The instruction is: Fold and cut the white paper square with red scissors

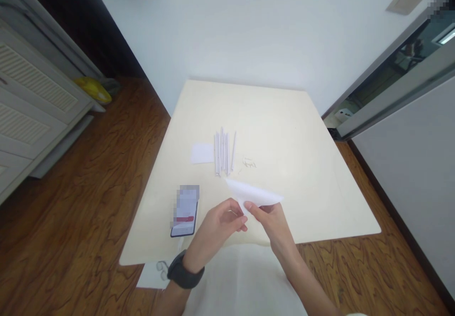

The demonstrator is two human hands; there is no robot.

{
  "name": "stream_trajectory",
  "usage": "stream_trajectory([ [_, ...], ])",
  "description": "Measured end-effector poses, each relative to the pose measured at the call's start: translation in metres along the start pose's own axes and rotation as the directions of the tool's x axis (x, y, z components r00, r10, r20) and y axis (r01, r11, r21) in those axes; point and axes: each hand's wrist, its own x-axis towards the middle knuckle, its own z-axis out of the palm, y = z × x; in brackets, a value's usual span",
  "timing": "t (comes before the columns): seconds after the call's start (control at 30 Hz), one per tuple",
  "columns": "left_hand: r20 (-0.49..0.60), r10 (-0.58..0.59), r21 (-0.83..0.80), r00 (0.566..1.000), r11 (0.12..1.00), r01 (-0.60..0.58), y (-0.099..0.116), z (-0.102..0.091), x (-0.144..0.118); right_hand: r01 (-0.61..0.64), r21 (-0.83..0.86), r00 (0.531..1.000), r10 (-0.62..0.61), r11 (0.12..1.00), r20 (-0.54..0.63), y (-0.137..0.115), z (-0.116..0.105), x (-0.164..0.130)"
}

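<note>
Showing a white paper sheet (254, 193) held above the near part of the surface (277, 121), btwn the person's two hands, w/ its upper edge curved over and slanting down to the R. R hand (269, 215): grasping the sheet, thumb on top, fingers underneath. L hand (225, 217): fingers curled, thumb & fingertips at the sheet's near corner; cannot tell whether they pinch it. Dark wristband (185, 269) on L wrist. Just beyond the sheet: a group of thin white paper sticks (222, 152), lying roughly parallel & pointing away from the person, the R-most set slightly apart. Immed. L of these, a flat white paper square (202, 153); to their R, a few small pale pieces (249, 162), too small to ID. Near L edge of surface: a phone (185, 214), face up, screen lit & partly pixelated, L of the L hand. Farther out: white wall (241, 31) behind, w/ switch plate (406, 0) upper R; brown wood-patterned floor (106, 178); louvred cabinet (31, 97) far L, w/ a yellow item (93, 89) beside it
</note>
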Motion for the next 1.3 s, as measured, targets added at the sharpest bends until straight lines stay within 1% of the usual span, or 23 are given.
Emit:
stream_trajectory([
  [0.03,-0.024,0.003,0.046,1.000,0.999,-0.002,-0.007,-0.005,0.000,-0.002,0.002,1.000,0.002,1.000,-0.014,0.000,0.000,0.000],
  [0.07,-0.073,0.007,0.101,0.997,0.995,0.001,-0.016,-0.010,0.000,-0.003,0.002,1.000,0.003,1.000,-0.028,0.001,0.000,0.001],
  [0.1,-0.147,0.007,0.166,0.989,0.986,0.017,-0.027,-0.017,0.002,-0.003,0.001,0.999,0.003,1.000,-0.040,0.001,0.000,0.001],
  [0.13,-0.255,0.010,0.236,0.967,0.970,0.053,-0.041,-0.024,0.003,-0.001,-0.002,0.999,0.001,1.000,-0.050,0.000,0.000,0.002],
  [0.17,-0.371,0.012,0.304,0.929,0.946,0.109,-0.055,-0.030,0.006,0.001,-0.006,0.998,-0.002,1.000,-0.057,-0.001,0.001,0.002],
  [0.2,-0.461,0.010,0.361,0.887,0.916,0.177,-0.070,-0.037,0.008,0.004,-0.011,0.998,-0.005,1.000,-0.061,-0.002,0.001,0.003],
  [0.27,-0.583,0.008,0.439,0.813,0.845,0.306,-0.099,-0.048,0.013,0.010,-0.026,0.998,-0.011,1.000,-0.063,-0.005,0.002,0.003],
  [0.3,-0.628,0.009,0.462,0.778,0.808,0.364,-0.112,-0.051,0.015,0.011,-0.032,0.998,-0.013,0.999,-0.062,-0.006,0.003,0.003],
  [0.37,-0.683,0.004,0.494,0.730,0.739,0.458,-0.134,-0.055,0.019,0.013,-0.041,0.998,-0.016,0.999,-0.059,-0.007,0.005,0.004],
  [0.4,-0.703,0.002,0.504,0.711,0.707,0.496,-0.142,-0.055,0.020,0.014,-0.044,0.998,-0.016,0.999,-0.058,-0.007,0.006,0.004],
  [0.47,-0.724,-0.001,0.523,0.690,0.652,0.550,-0.155,-0.055,0.021,0.014,-0.047,0.998,-0.016,0.999,-0.060,-0.005,0.007,0.004],
  [0.53,-0.729,0.000,0.544,0.685,0.607,0.580,-0.163,-0.055,0.021,0.013,-0.047,0.998,-0.016,0.999,-0.066,-0.002,0.009,0.005],
  [0.63,-0.727,0.013,0.577,0.687,0.555,0.599,-0.170,-0.057,0.019,0.009,-0.047,0.997,-0.012,0.999,-0.077,0.002,0.012,0.006],
  [0.7,-0.726,0.021,0.591,0.687,0.531,0.607,-0.173,-0.062,0.016,0.001,-0.047,0.997,-0.005,0.999,-0.080,0.004,0.015,0.008],
  [0.83,-0.738,0.016,0.590,0.675,0.502,0.633,-0.174,-0.075,0.008,-0.012,-0.049,0.997,0.008,0.999,-0.071,0.004,0.024,0.012],
  [0.97,-0.745,-0.003,0.581,0.667,0.489,0.650,-0.172,-0.091,0.001,-0.020,-0.043,0.997,0.017,0.999,-0.075,-0.001,0.030,0.017],
  [1.13,-0.745,-0.035,0.569,0.666,0.489,0.661,-0.173,-0.110,-0.006,-0.046,-0.038,0.994,0.042,0.998,-0.101,-0.002,0.030,0.020],
  [1.23,-0.729,-0.051,0.569,0.683,0.510,0.645,-0.175,-0.117,-0.008,-0.067,-0.041,0.993,0.063,0.997,-0.099,0.002,0.033,0.020],
  [1.3,-0.715,-0.056,0.569,0.697,0.534,0.626,-0.176,-0.117,-0.008,-0.076,-0.044,0.993,0.072,0.996,-0.090,0.004,0.037,0.019],
])
